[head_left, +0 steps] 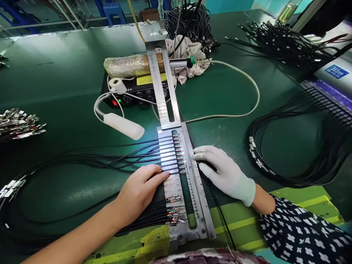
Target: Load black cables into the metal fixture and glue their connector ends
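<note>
A slotted metal fixture (189,216) lies in front of me, with several black cables (148,154) laid side by side across its upper part. Their connector ends (180,156) line up along the slot. My bare left hand (140,192) is at the fixture's left edge, thumb and forefinger closed on the lowest cable in that row. My right hand (225,176), in a white glove, has its fingers stretched out, with the fingertips against the fixture's long metal bar (199,190). Loose connector ends (174,216) rest on the lower part, below my left hand.
Beyond the fixture stand a black control box (129,97), a white handpiece (123,125) and a wrapped cylinder (126,66) with a tube. Coiled cables (255,157) lie right, running to a 365nm unit (337,71). More bundles lie left (19,123) and far right (286,44).
</note>
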`<state>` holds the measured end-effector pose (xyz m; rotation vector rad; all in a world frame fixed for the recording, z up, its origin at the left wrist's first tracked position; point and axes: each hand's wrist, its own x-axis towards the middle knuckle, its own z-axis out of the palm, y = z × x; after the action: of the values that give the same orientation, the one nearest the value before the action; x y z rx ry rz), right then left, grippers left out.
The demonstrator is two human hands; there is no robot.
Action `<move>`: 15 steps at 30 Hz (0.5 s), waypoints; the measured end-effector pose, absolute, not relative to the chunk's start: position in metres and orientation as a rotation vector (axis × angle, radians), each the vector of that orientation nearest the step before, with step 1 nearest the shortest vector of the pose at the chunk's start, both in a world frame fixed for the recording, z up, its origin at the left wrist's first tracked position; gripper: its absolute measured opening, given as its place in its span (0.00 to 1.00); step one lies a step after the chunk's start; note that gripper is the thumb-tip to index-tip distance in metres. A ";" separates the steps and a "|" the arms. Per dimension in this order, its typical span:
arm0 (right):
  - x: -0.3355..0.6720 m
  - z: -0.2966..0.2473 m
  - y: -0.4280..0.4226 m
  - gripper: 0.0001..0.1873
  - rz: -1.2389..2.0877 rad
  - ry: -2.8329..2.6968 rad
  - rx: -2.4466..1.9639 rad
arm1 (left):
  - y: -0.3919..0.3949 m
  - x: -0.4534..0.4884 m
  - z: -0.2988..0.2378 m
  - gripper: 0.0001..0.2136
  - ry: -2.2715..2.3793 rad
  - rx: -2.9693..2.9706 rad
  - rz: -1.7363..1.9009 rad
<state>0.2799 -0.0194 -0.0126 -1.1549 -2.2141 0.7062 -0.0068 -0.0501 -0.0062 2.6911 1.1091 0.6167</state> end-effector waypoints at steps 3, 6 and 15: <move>0.280 -0.014 -0.017 0.12 0.721 -2.199 -1.145 | -0.059 -0.012 -0.015 0.21 1.243 2.746 0.593; 0.280 -0.016 -0.015 0.12 0.749 -2.180 -1.144 | -0.063 -0.014 -0.017 0.22 1.261 2.744 0.510; 0.286 -0.018 -0.032 0.13 0.646 -2.227 -1.162 | -0.101 -0.019 0.013 0.07 1.371 2.100 0.416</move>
<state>0.2858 -0.0320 -0.0182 -1.1618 -2.2269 0.6459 -0.0187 -0.1008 0.0133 2.1002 1.3706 0.4161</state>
